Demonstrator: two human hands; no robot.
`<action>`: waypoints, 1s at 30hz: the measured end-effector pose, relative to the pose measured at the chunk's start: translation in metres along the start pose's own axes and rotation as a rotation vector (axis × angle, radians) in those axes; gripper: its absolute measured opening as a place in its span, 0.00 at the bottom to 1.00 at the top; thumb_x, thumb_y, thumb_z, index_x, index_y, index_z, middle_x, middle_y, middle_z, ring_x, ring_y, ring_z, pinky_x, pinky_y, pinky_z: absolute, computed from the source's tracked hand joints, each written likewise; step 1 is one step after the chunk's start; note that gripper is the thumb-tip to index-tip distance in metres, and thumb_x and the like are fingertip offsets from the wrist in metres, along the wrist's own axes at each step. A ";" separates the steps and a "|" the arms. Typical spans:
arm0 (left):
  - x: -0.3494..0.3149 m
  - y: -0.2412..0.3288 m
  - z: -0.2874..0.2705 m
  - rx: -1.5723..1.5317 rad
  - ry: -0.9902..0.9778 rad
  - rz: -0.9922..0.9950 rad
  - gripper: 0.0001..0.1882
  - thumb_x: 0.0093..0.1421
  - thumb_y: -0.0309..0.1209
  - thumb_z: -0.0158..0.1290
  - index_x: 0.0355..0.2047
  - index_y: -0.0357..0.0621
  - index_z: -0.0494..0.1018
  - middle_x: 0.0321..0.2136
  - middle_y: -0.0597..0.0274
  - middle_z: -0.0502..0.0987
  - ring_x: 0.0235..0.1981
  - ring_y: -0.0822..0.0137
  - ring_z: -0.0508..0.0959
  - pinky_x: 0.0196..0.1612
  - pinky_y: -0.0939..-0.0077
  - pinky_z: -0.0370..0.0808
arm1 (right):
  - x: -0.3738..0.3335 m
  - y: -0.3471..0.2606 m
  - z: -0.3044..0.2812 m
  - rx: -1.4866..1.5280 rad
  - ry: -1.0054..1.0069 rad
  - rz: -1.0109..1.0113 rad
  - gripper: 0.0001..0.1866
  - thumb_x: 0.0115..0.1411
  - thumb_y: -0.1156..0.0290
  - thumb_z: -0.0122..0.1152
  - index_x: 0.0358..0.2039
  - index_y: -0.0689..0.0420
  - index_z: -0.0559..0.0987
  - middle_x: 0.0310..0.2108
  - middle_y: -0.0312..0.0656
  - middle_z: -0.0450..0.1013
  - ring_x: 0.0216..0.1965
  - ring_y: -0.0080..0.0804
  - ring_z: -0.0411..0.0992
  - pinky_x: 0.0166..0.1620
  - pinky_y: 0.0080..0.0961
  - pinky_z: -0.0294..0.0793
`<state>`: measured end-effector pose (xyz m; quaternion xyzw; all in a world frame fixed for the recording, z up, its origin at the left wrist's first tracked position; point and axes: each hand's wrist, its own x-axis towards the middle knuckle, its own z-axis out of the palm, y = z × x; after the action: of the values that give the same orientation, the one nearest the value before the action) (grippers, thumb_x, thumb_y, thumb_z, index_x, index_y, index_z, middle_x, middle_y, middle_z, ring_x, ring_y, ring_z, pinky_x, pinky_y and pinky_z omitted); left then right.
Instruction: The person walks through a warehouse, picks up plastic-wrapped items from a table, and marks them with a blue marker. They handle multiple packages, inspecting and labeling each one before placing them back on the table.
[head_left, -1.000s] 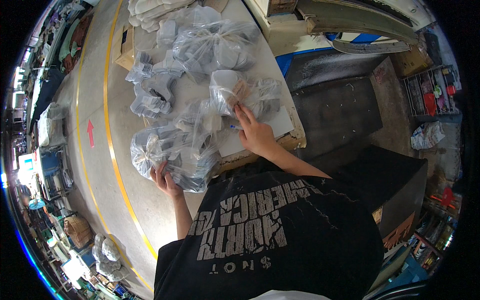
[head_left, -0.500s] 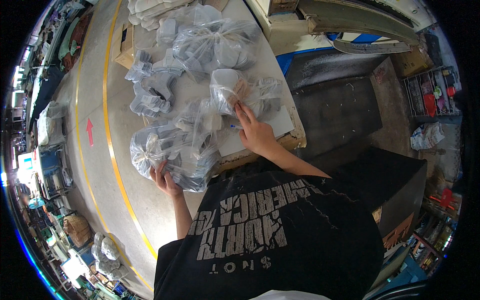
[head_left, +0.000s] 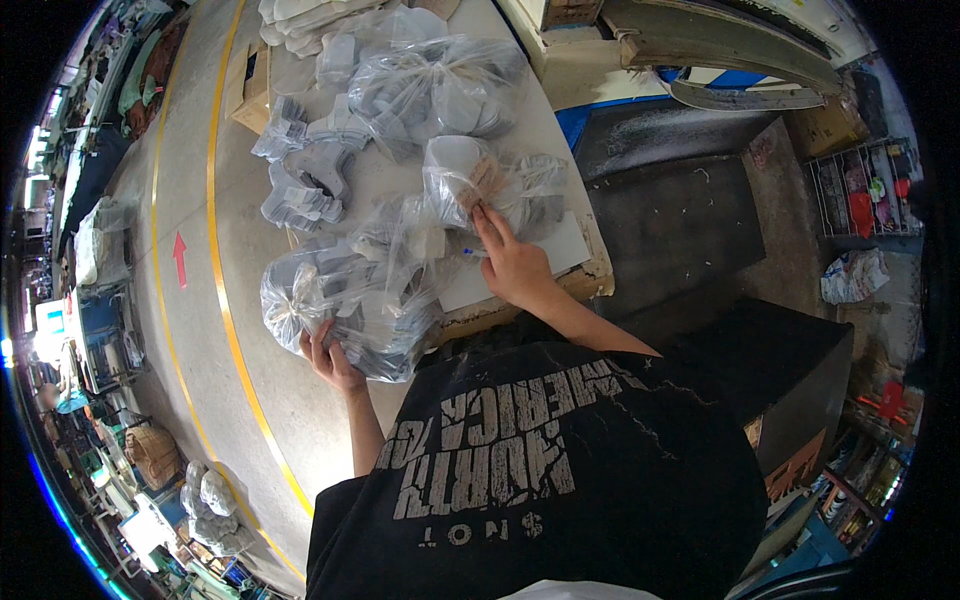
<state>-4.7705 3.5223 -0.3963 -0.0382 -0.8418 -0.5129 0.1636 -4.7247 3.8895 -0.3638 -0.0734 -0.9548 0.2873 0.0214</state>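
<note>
My left hand (head_left: 335,362) is curled against the near left side of a clear plastic bag (head_left: 385,325), gripping it below its gathered knot. Grey flat cut pieces fill this bag, which lies at the table's near left edge. My right hand (head_left: 518,272) reaches over the table with two fingers stretched out and the others bent. Those fingertips touch a brown patch (head_left: 488,180), perhaps a label, on a second clear bag (head_left: 450,162) of pale grey pieces. Whether the patch lies inside or outside the plastic, I cannot tell. A blue-tipped pen (head_left: 470,252) lies beside my right hand.
Farther back on the table (head_left: 566,150) sits a large knotted bag (head_left: 440,85) of grey pieces. Loose stacks of curved grey pieces (head_left: 305,190) line the left edge. A cardboard box (head_left: 250,92) stands beyond them. To the right is a black surface (head_left: 675,220).
</note>
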 end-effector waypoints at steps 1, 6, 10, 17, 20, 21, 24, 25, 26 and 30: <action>0.000 -0.001 -0.002 0.014 -0.008 0.008 0.22 0.52 0.29 0.47 0.45 0.38 0.82 0.55 0.51 0.69 0.59 0.53 0.69 0.65 0.55 0.62 | 0.001 0.002 0.001 0.045 0.042 -0.006 0.40 0.58 0.69 0.59 0.71 0.55 0.59 0.67 0.48 0.63 0.39 0.49 0.80 0.35 0.40 0.81; 0.001 0.008 0.001 -0.009 0.000 -0.036 0.22 0.51 0.28 0.47 0.45 0.38 0.82 0.55 0.51 0.68 0.59 0.53 0.69 0.65 0.55 0.62 | 0.025 0.015 -0.006 0.252 0.328 -0.054 0.29 0.61 0.68 0.63 0.62 0.57 0.69 0.52 0.51 0.77 0.39 0.50 0.81 0.39 0.41 0.81; 0.000 0.000 0.000 -0.044 0.008 -0.032 0.22 0.51 0.28 0.47 0.45 0.38 0.82 0.55 0.51 0.68 0.59 0.53 0.69 0.66 0.56 0.61 | 0.047 0.012 -0.029 0.263 0.338 0.087 0.19 0.61 0.69 0.64 0.53 0.56 0.77 0.44 0.49 0.81 0.43 0.50 0.80 0.41 0.40 0.80; 0.000 -0.001 0.000 -0.021 0.020 0.004 0.22 0.52 0.30 0.47 0.44 0.38 0.82 0.55 0.51 0.68 0.59 0.53 0.69 0.65 0.55 0.62 | 0.065 0.012 -0.028 0.243 0.465 0.058 0.11 0.61 0.68 0.66 0.43 0.55 0.82 0.39 0.46 0.81 0.39 0.48 0.80 0.39 0.38 0.79; 0.002 -0.002 0.000 0.000 -0.016 0.043 0.22 0.53 0.30 0.47 0.44 0.38 0.82 0.55 0.51 0.68 0.59 0.53 0.68 0.65 0.54 0.61 | 0.064 0.011 -0.026 0.209 0.467 0.074 0.09 0.60 0.68 0.67 0.40 0.54 0.81 0.37 0.44 0.80 0.37 0.47 0.80 0.37 0.38 0.78; 0.002 0.000 0.000 -0.022 -0.006 0.023 0.22 0.53 0.30 0.47 0.44 0.38 0.82 0.55 0.51 0.68 0.59 0.53 0.68 0.65 0.54 0.61 | 0.065 0.011 -0.025 0.206 0.474 0.074 0.08 0.60 0.68 0.67 0.39 0.54 0.81 0.37 0.44 0.79 0.36 0.47 0.79 0.37 0.39 0.78; 0.001 0.003 0.002 -0.059 0.011 -0.022 0.22 0.53 0.30 0.47 0.44 0.38 0.82 0.55 0.51 0.68 0.59 0.53 0.69 0.65 0.54 0.61 | 0.066 0.013 -0.021 0.199 0.491 0.064 0.08 0.60 0.68 0.67 0.39 0.54 0.79 0.36 0.42 0.77 0.35 0.47 0.79 0.35 0.40 0.78; 0.001 0.003 0.002 -0.052 0.011 -0.029 0.21 0.53 0.30 0.47 0.44 0.38 0.82 0.55 0.51 0.68 0.58 0.53 0.69 0.65 0.54 0.62 | 0.067 0.014 -0.020 0.198 0.495 0.055 0.09 0.59 0.69 0.66 0.39 0.53 0.79 0.37 0.42 0.77 0.34 0.47 0.78 0.34 0.40 0.78; 0.001 0.004 0.001 -0.044 0.010 -0.036 0.21 0.53 0.30 0.47 0.44 0.38 0.82 0.55 0.51 0.68 0.58 0.53 0.69 0.65 0.54 0.62 | 0.068 0.016 -0.020 0.197 0.499 0.045 0.09 0.58 0.70 0.66 0.40 0.53 0.78 0.37 0.41 0.76 0.33 0.48 0.78 0.34 0.41 0.78; 0.000 0.001 -0.001 -0.011 -0.015 -0.004 0.21 0.52 0.30 0.47 0.44 0.38 0.82 0.55 0.51 0.68 0.58 0.53 0.69 0.65 0.54 0.62 | 0.074 0.019 -0.023 0.213 0.537 0.018 0.09 0.58 0.70 0.66 0.39 0.52 0.77 0.36 0.41 0.75 0.33 0.47 0.78 0.33 0.40 0.78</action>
<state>-4.7704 3.5218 -0.3955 -0.0412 -0.8401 -0.5178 0.1562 -4.7930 3.9290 -0.3548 -0.1525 -0.8787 0.3564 0.2785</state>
